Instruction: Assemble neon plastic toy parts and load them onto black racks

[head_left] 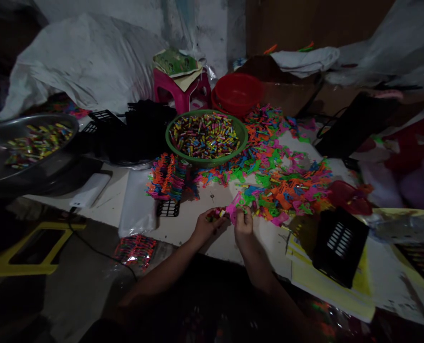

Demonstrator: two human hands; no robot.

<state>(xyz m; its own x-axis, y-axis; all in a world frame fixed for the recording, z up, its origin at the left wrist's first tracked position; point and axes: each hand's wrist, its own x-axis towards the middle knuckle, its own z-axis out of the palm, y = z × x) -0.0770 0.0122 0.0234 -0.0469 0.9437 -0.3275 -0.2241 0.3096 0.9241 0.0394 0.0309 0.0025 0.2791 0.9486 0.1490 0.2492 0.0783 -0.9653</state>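
Observation:
My left hand (pixel 208 226) is closed around a few small colourful tubes (pixel 219 214), partly hidden by its fingers. My right hand (pixel 243 225) pinches a flat pink plastic piece (pixel 232 209), whose exact kind is too small and dark to make out. The pink piece and the tubes meet between my fingertips, just above the white table (pixel 190 224). Beyond the hands, a heap of loose plastic pieces (pixel 290 186) in orange, green, pink and blue spreads to the right. A green basin (pixel 246 138) full of similar small tubes stands behind.
A metal bowl (pixel 75 125) with more tubes stands at far left. Stacked plastic pieces (pixel 167 176) stand beside clear plastic bags (pixel 137 202). A white power bank (pixel 90 189) trails a cable. Black trays (pixel 341 245) lie at right; red basins (pixel 238 90) sit behind.

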